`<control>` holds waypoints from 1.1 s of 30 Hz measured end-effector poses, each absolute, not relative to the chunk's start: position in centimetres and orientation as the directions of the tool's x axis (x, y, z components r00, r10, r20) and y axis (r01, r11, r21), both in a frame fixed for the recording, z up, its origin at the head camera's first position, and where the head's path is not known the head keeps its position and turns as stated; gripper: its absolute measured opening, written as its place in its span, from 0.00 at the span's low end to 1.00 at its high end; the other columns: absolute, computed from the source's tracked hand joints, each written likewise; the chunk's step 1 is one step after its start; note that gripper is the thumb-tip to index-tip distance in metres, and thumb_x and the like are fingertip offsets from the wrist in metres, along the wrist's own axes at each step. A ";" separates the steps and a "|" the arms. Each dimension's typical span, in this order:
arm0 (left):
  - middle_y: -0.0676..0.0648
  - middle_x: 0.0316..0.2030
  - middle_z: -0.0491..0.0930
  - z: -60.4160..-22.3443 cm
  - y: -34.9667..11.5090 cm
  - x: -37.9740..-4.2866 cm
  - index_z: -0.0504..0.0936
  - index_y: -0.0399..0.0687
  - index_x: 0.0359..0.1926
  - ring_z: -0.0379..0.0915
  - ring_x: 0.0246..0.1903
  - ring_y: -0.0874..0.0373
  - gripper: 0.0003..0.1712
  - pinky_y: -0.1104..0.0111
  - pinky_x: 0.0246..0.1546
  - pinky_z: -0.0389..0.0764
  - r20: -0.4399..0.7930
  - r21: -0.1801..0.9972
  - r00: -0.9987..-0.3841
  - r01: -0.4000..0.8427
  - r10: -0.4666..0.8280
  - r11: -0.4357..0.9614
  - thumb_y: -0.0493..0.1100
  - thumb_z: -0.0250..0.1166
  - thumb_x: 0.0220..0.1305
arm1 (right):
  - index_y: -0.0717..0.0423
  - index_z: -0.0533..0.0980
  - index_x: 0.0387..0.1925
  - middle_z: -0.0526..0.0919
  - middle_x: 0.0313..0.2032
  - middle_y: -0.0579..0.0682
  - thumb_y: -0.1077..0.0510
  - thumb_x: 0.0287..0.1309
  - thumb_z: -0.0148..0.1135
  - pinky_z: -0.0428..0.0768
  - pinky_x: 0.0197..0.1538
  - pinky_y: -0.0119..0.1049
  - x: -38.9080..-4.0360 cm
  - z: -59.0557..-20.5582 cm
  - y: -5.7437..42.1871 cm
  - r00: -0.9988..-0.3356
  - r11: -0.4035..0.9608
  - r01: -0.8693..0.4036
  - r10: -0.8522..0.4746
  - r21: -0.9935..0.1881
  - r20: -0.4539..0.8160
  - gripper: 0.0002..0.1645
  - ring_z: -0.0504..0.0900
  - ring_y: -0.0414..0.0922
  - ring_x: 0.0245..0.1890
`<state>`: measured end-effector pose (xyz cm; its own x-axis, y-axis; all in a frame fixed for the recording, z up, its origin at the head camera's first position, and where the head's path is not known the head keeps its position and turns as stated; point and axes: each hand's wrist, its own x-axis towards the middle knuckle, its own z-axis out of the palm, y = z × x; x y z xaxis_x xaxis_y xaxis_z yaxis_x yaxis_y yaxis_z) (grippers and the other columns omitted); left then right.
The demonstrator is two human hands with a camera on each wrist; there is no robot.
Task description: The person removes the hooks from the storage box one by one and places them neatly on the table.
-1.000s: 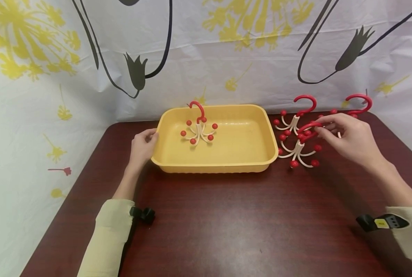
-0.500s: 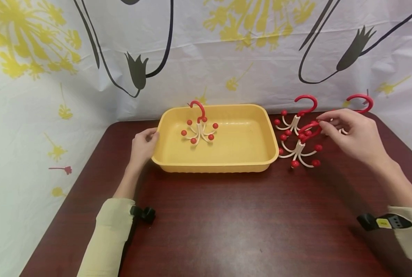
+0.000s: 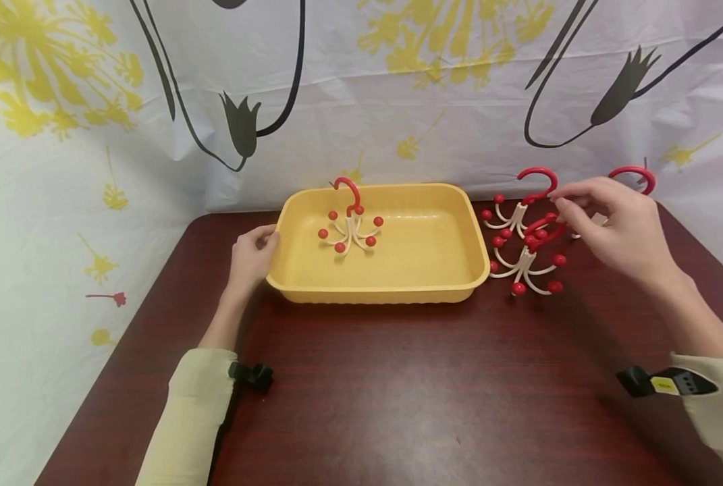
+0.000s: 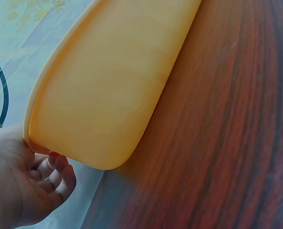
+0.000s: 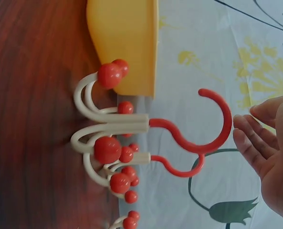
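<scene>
My left hand [image 3: 254, 256] grips the left rim of a yellow plastic tub [image 3: 379, 295]; in the left wrist view its fingers curl under that rim. Inside the tub stands a hook hanger [image 3: 350, 233] with cream curved arms, red ball tips and a red hook. Right of the tub stands a matching near hanger [image 3: 526, 260], with another hanger [image 3: 520, 214] behind it. My right hand [image 3: 619, 226] is raised over these. In the right wrist view its fingertips are just off the near hanger's red hook [image 5: 226, 119], with nothing between them.
A further hanger's red hook [image 3: 637, 171] shows behind my right hand, its lower part mostly hidden. Everything stands on a dark reddish wooden table [image 3: 397, 378]. A patterned white cloth [image 3: 337, 121] hangs close behind the tub.
My right hand has moved slightly up from the near hanger's hook, and that hanger stays standing in place. My left hand and the tub have not moved.
</scene>
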<state>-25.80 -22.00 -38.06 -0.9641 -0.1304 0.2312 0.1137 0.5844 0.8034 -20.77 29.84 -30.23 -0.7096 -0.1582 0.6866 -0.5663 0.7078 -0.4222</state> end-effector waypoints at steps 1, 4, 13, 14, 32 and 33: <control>0.36 0.44 0.85 -38.0 -22.0 -25.8 0.81 0.37 0.60 0.81 0.39 0.45 0.22 0.69 0.36 0.76 0.232 0.803 -0.964 0.113 -0.132 0.585 0.46 0.57 0.75 | 0.58 0.86 0.45 0.80 0.33 0.26 0.67 0.59 0.68 0.70 0.28 0.17 -20.8 -30.1 29.7 -0.704 0.705 -0.573 -0.162 -0.418 0.691 0.12 0.76 0.26 0.24; 0.36 0.44 0.85 -38.1 -22.0 -25.8 0.81 0.37 0.60 0.81 0.39 0.45 0.22 0.69 0.37 0.76 0.229 0.800 -0.964 0.108 -0.134 0.590 0.45 0.57 0.75 | 0.58 0.86 0.45 0.80 0.33 0.27 0.68 0.59 0.68 0.69 0.28 0.18 -21.0 -29.9 29.1 -0.693 0.693 -0.590 -0.170 -0.415 0.700 0.12 0.76 0.27 0.24; 0.36 0.44 0.85 -38.2 -22.1 -25.8 0.81 0.37 0.60 0.81 0.39 0.46 0.22 0.72 0.36 0.76 0.232 0.800 -0.964 0.113 -0.129 0.590 0.45 0.56 0.75 | 0.58 0.86 0.45 0.80 0.36 0.29 0.67 0.60 0.68 0.70 0.32 0.20 -21.6 -29.6 26.8 -0.695 0.667 -0.604 -0.172 -0.436 0.699 0.11 0.78 0.24 0.29; 0.36 0.43 0.85 -38.2 -22.1 -25.8 0.81 0.37 0.60 0.81 0.39 0.46 0.22 0.72 0.35 0.76 0.232 0.800 -0.964 0.114 -0.129 0.589 0.45 0.57 0.75 | 0.58 0.86 0.45 0.80 0.36 0.29 0.67 0.60 0.68 0.71 0.33 0.19 -21.7 -29.6 26.6 -0.695 0.664 -0.606 -0.174 -0.438 0.698 0.11 0.78 0.25 0.30; 0.36 0.44 0.85 -38.2 -22.0 -25.9 0.82 0.37 0.59 0.81 0.40 0.46 0.21 0.70 0.37 0.76 0.238 0.800 -0.961 0.113 -0.139 0.590 0.46 0.57 0.74 | 0.58 0.85 0.45 0.85 0.35 0.44 0.62 0.65 0.65 0.74 0.31 0.21 -23.6 -29.6 21.8 -0.720 0.609 -0.634 -0.238 -0.477 0.652 0.09 0.80 0.30 0.28; 0.36 0.44 0.85 -38.2 -22.0 -25.9 0.82 0.37 0.59 0.81 0.40 0.46 0.21 0.70 0.37 0.76 0.240 0.799 -0.961 0.115 -0.138 0.590 0.46 0.57 0.74 | 0.59 0.84 0.45 0.85 0.36 0.45 0.62 0.65 0.65 0.75 0.32 0.21 -23.7 -29.6 21.5 -0.717 0.604 -0.639 -0.243 -0.476 0.654 0.09 0.80 0.30 0.29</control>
<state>-25.95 -21.98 -38.21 -0.9610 -0.1381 0.2396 0.1146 0.5897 0.7995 -23.68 21.50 -29.60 -0.7165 -0.2435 0.6537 -0.6393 0.6040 -0.4758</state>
